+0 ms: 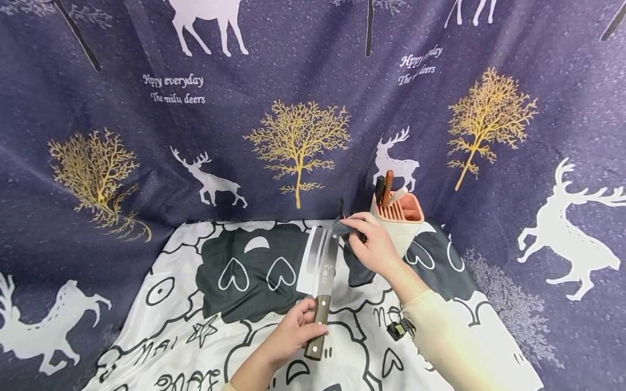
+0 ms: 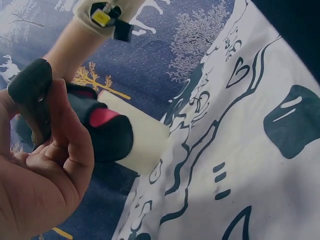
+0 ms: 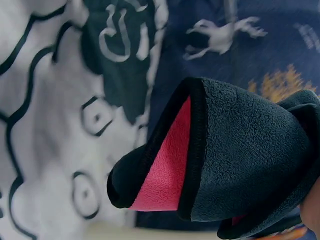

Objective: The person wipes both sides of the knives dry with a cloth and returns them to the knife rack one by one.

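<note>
My left hand (image 1: pixel 295 331) grips a cleaver (image 1: pixel 321 288) by its dark wooden handle, the broad blade pointing away from me. In the left wrist view the left hand (image 2: pixel 45 180) is curled round the handle (image 2: pixel 35 90). My right hand (image 1: pixel 374 244) holds a dark grey cloth (image 1: pixel 359 269) near the far end of the blade, part of it hanging down. Up close, the right wrist view shows the cloth (image 3: pixel 250 155) folded over, with a pink underside. Only an edge of the right hand (image 3: pixel 311 207) appears there.
A cream knife block (image 1: pixel 403 233) with an orange slotted top stands just beyond my right hand, several handles (image 1: pixel 388 187) sticking out. A black-and-white patterned cloth (image 1: pixel 195 326) covers the table. Behind hangs a dark blue curtain (image 1: pixel 220 125) printed with deer and trees.
</note>
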A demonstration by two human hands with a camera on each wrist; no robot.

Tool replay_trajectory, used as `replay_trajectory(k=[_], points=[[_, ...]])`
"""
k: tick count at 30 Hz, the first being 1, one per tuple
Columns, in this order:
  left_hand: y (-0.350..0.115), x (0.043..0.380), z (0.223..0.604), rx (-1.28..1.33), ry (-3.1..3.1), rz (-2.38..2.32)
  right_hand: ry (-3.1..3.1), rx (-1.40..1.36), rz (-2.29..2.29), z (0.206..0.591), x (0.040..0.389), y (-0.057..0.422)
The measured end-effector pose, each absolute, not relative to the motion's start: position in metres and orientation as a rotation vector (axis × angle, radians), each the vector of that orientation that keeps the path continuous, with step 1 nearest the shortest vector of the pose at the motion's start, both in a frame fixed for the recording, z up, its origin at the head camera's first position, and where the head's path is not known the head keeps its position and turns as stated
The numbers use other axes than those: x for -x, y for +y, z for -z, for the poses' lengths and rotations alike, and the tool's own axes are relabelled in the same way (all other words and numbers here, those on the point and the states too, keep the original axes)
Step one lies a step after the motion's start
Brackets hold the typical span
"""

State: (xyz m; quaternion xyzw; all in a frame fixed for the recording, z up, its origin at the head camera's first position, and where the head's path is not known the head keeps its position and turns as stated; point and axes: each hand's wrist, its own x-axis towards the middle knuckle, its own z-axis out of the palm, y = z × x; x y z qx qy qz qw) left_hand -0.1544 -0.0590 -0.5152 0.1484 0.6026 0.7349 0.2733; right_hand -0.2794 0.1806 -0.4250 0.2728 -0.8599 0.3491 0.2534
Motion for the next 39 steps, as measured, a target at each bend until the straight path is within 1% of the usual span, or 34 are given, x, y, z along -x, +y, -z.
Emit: replay_trajectory(k=[6, 9, 12, 18, 28, 39], points=[[-0.059, 0.161, 0.513, -0.369, 1.637, -1.986, -2.224, -1.037, -0.933, 0.41, 0.254, 0.151], [-0.057, 0.162, 0.511, -0.389, 1.637, -1.989, -2.229, -1.208, -0.873, 0.413, 0.241, 0.135], [-0.056, 0.161, 0.51, -0.413, 1.642, -1.989, -2.261, -1.311, -0.798, 0.422, 0.233, 0.125], [-0.058, 0.156, 0.507, -0.376, 1.656, -1.99, -2.318, -1.294, -0.716, 0.439, 0.233, 0.119], [-0.061, 0.154, 0.508, -0.364, 1.612, -1.998, -2.356, -1.341, -0.619, 0.439, 0.24, 0.114], [-0.06, 0.149, 0.508, -0.404, 1.588, -1.994, -2.436, -1.212, -0.632, 0.442, 0.267, 0.125]])
